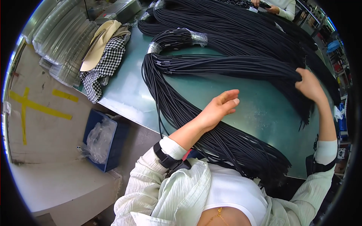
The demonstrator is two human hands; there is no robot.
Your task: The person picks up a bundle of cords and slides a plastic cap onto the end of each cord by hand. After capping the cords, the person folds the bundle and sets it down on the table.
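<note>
Long bundles of black cables lie across a green table (256,101). At the right, my right hand (309,86) is closed round the far end of one cable bundle (226,67). My left hand (223,104) hovers near the middle with its fingers apart and nothing in them. Below my left forearm, another cable bundle (241,145) curves down to the table's near edge, its loose ends at the lower right. Clear wrap (154,48) binds the bundles at the bend on the left.
More black cables (230,22) are heaped at the back. Stacked clear plastic trays (62,34), a checkered cloth (109,56) and a beige cap (98,45) sit at the left. A blue bin (113,145) with plastic bags stands below. Another person's hand (272,9) shows at the far side.
</note>
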